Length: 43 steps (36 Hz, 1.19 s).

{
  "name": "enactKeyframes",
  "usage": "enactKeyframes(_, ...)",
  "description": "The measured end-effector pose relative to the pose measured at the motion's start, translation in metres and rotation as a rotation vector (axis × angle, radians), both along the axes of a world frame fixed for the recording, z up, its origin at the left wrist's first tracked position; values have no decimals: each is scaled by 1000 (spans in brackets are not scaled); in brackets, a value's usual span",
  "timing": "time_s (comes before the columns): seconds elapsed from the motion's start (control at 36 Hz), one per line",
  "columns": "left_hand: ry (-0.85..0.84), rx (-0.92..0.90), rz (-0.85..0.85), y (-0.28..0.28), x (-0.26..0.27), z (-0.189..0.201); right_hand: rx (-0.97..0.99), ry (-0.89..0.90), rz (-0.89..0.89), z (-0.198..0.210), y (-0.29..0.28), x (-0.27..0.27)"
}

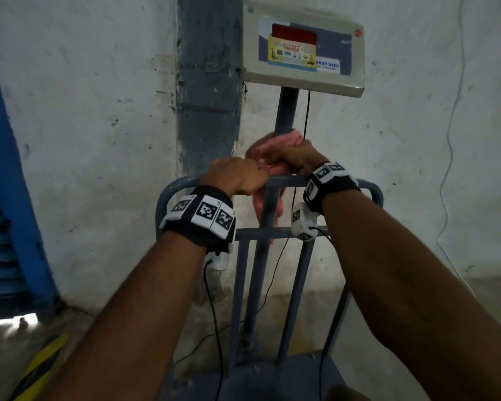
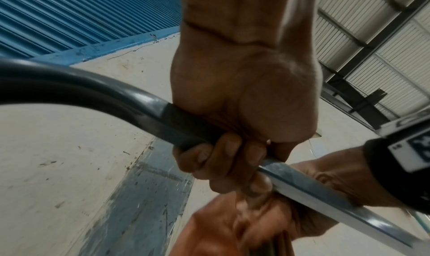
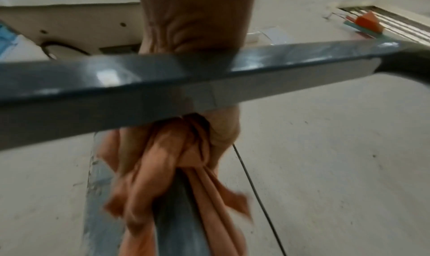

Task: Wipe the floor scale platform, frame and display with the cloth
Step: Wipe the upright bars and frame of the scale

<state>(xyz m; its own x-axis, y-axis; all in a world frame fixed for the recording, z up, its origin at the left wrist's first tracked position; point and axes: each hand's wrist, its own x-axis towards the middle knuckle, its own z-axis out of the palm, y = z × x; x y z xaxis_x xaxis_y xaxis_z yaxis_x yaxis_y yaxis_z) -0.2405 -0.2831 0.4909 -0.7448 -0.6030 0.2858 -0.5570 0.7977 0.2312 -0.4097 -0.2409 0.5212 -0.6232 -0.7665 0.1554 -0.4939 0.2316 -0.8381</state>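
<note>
Grey-blue painted steel tube frame (image 1: pixel 275 180) of floor scale: top rail grasped by left hand (image 1: pixel 235 176), fingers (image 2: pixel 216 160) curled under it. Pink crumpled cloth (image 1: pixel 268 149): wrapped round the grey upright pole (image 1: pixel 285 111), clenched in right hand (image 1: pixel 300 157). Cream metal display box (image 1: pixel 302 50): atop the pole. Dark platform (image 1: pixel 272 380): below, at floor level.

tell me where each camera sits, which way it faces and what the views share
Head: on the head, looking forward and down at the scale display; both forearms show.
Left wrist: under the left hand, looking up at fingers round the frame rail.
Right wrist: under the right hand, facing the pink cloth round the pole.
All share rail and cloth.
</note>
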Motion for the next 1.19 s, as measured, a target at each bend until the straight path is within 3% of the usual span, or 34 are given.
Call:
enactKeyframes(0.06, 1, -11, -1, -1, 1, -2, 238, 107, -5, -6, -22, -25)
enactKeyframes(0.11, -9, -36, 12, 0, 2, 0, 322, 224, 36, -13, -43, -49)
enactKeyframes(0.28, -17, -6, 10, 5, 4, 7, -351, -103, 127, 12, 9, 11)
enactKeyframes(0.47, -48, -47, 3, 4, 7, 6, -672, -307, 131, 62, 2, 14)
enactKeyframes(0.67, -1, 15, 11, 1, 5, 3, -710, -355, 226, 61, -9, 2)
enactKeyframes(0.83, -39, -19, 16, 3, 4, 3, -560, -206, 189, 62, -10, -10)
enactKeyframes(0.89, -28, -30, 29, 3, 4, 3, -615, -173, 182, 63, -7, -7)
enactKeyframes(0.97, -9, -42, 35, 3, 5, 2, -754, -273, 118, 54, -11, 1)
enactKeyframes(1.14, -52, -67, 6, 7, 7, 6, -431, -266, 257, 40, -9, -4)
enactKeyframes(1.19, -58, -66, 13, 9, 8, 8, -466, -261, 240, 42, -4, -12)
